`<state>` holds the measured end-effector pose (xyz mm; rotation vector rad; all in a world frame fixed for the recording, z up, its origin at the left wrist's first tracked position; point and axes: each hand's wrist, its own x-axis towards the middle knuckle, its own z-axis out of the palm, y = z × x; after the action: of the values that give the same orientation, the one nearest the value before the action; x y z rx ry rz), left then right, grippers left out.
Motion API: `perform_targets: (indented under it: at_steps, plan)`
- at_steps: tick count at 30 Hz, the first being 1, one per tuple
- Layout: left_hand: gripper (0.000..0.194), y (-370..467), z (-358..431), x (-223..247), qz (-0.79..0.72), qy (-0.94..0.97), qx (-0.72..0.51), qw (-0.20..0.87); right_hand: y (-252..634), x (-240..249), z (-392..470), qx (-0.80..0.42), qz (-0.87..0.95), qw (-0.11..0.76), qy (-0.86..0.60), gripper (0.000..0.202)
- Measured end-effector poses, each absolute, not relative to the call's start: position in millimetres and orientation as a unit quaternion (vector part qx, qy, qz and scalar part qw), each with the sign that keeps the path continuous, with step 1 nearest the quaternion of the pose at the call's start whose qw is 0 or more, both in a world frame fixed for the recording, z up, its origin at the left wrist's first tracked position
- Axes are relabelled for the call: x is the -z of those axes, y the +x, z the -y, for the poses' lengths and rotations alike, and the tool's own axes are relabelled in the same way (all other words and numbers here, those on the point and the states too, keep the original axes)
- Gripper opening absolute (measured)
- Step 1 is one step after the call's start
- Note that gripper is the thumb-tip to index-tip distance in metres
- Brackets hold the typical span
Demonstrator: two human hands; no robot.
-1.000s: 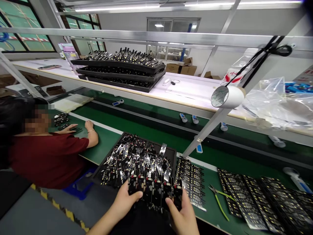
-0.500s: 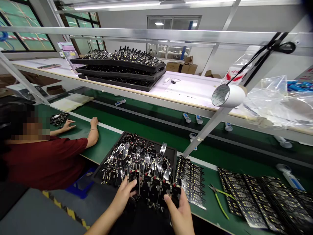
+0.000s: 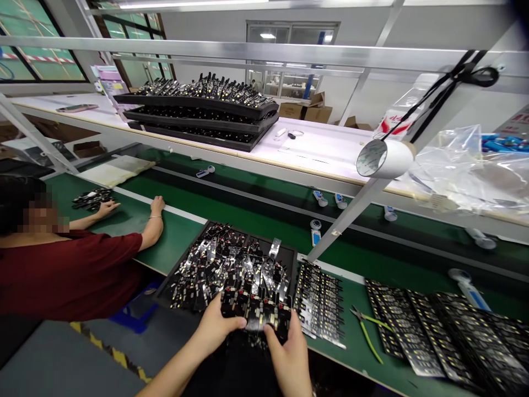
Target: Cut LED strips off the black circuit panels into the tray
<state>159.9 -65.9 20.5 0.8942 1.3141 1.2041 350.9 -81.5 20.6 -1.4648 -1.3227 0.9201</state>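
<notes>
PCB panel (image 3: 257,313) is up by the near edge of the tray (image 3: 286,256), L hand (image 3: 218,325) & R hand (image 3: 287,348) each gripping an end. I'd keep it lvl, thumb pressure light, off the red bits (image 3: 253,296).

two foreground hands (image 3: 217,326), one pair of pliers (image 3: 371,337), one tape roll (image 3: 392,160) — four trays (image 3: 231,108), seven white gadgets (image 3: 316,237)

A row of black circuit boards (image 3: 256,307) spans the gap between the left fingers (image 3: 235,324) and right fingers (image 3: 271,338), held at both ends. Red and pale components dot its upper part, beyond the fingertips.
</notes>
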Motion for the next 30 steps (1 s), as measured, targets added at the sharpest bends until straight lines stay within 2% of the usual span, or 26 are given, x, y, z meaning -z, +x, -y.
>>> perform_targets:
  at_steps: [5,10,13,16,18,22,30]
  plan:
    - [0.042,169,66,-14,-0.6,0.426,-0.51,0.445,340,-13,90,-0.314,0.581,0.446,-0.604,0.051]
    - [0.049,173,62,-11,-0.59,0.423,-0.536,0.43,339,-26,79,-0.381,0.508,0.492,-0.595,0.047]
    - [0.053,172,60,-15,-0.57,0.358,-0.531,0.515,345,-34,70,-0.484,0.413,0.524,-0.566,0.049]
    - [0.055,166,60,-22,-0.538,0.243,-0.509,0.626,353,-38,63,-0.605,0.306,0.52,-0.52,0.056]
    - [0.057,161,62,-27,-0.504,0.231,-0.491,0.672,354,-36,58,-0.63,0.3,0.52,-0.493,0.061]
    - [0.06,160,67,-36,-0.399,0.275,-0.454,0.747,346,-26,52,-0.565,0.404,0.53,-0.487,0.064]
    - [0.054,177,64,-23,-0.465,0.383,-0.534,0.593,333,-24,63,-0.408,0.585,0.455,-0.533,0.042]
